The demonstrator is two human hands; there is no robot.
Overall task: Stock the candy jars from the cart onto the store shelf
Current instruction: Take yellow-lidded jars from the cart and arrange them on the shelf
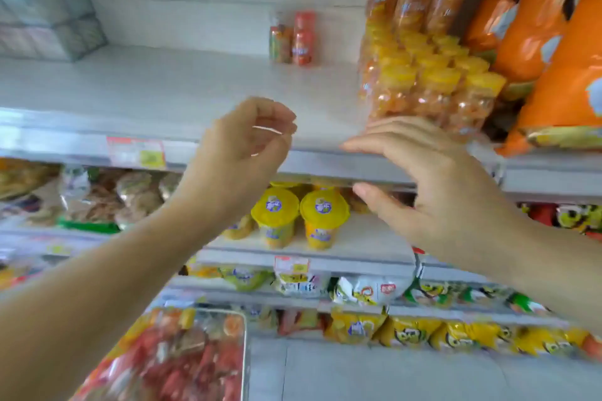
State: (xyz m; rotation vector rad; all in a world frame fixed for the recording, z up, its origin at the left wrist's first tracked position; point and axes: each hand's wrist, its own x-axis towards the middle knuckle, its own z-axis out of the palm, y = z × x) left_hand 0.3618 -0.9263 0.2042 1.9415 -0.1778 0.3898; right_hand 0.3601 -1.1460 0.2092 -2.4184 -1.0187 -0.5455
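Rows of clear candy jars with yellow lids (433, 81) fill the right part of the top white shelf (182, 98). Two more jars with red labels (293, 39) stand alone at the back of that shelf. My right hand (433, 182) hovers at the shelf's front edge just below the yellow-lidded jars, fingers extended, holding nothing. My left hand (244, 153) is raised in front of the bare middle of the shelf, fingers loosely curled and empty. At bottom left the cart (182, 358) holds several red and orange packs.
Large orange snack bags (553, 42) lean at the top right. A wrapped grey pack (45, 6) sits at top left. The shelf below holds two yellow-lidded cups (299, 215) and bagged snacks (107, 198). Lower shelves carry yellow and green packets (423, 332).
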